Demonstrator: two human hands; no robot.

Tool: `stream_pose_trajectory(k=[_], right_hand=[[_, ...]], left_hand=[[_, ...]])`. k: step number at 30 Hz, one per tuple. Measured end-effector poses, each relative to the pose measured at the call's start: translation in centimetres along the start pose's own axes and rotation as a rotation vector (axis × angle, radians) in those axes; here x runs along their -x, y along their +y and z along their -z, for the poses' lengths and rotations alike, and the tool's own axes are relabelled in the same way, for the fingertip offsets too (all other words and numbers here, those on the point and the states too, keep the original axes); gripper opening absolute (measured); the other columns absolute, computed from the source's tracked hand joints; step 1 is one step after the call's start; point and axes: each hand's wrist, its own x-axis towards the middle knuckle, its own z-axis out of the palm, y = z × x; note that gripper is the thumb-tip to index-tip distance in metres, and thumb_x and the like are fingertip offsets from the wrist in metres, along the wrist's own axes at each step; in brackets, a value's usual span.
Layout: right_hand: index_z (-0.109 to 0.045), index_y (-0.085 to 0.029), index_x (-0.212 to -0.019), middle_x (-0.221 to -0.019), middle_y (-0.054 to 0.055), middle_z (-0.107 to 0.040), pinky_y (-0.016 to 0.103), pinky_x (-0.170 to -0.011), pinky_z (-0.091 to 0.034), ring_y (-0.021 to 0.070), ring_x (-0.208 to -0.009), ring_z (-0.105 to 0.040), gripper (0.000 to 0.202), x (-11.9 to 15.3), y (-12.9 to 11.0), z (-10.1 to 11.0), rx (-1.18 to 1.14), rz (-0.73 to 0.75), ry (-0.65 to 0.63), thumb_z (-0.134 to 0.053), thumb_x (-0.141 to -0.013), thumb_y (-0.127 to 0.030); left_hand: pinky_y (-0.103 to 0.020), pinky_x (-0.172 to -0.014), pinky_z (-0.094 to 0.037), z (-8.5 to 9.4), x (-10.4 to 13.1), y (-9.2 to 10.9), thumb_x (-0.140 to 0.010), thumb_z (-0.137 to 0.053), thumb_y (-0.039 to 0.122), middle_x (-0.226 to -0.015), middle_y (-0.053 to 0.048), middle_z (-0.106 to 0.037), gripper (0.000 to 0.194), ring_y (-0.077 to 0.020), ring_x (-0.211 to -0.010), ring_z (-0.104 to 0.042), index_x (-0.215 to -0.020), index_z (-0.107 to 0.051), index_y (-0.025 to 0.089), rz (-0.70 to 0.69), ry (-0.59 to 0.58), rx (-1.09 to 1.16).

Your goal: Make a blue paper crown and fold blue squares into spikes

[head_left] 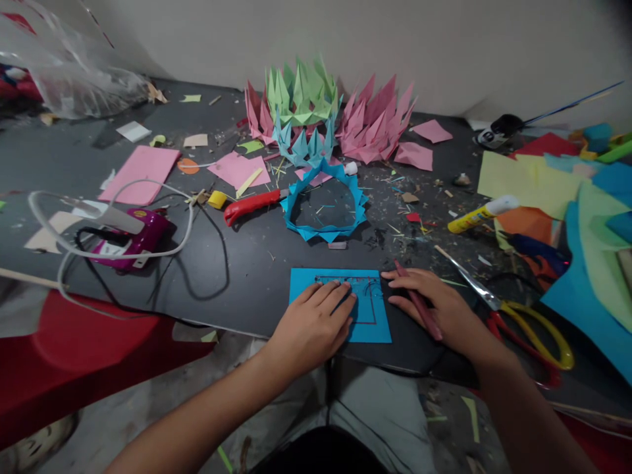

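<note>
A blue card (302, 280) with a drawn rectangle and small marks lies near the table's front edge. My left hand (320, 319) rests flat on its left and middle part, fingers spread a little, hiding some of the drawing. At the card's right edge, my right hand (439, 303) holds a dark red pen (417, 299) slanting between thumb and fingers, with a fingertip touching the card's upper right corner. Behind the card stands a blue zigzag paper ring (323, 232).
Scissors (530, 329) lie right of my right hand. A red-handled cutter (251, 207) touches the ring's left side. Folded paper crowns (378, 128) stand at the back. Further right are a glue stick (481, 214) and coloured sheets (528, 181); a purple device (133, 243) with cables sits left.
</note>
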Motion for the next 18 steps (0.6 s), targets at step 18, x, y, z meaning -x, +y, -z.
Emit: stream_pose_trajectory(k=[18], right_hand=[[-0.061,-0.02,-0.077,-0.076,0.0,-0.065,0.027,-0.07,-0.046,0.0142,-0.075,-0.06,0.019,-9.4,-3.4,-4.4,-0.407,-0.04,-0.135,-0.048,-0.083,-0.031]], left_hand=[[-0.039,-0.092,-0.044,-0.3,0.0,0.0,-0.087,-0.042,0.022,-0.112,-0.01,-0.061,0.029,-0.0221,-0.106,-0.055,-0.111,-0.055,0.013,0.001,0.04,-0.003]])
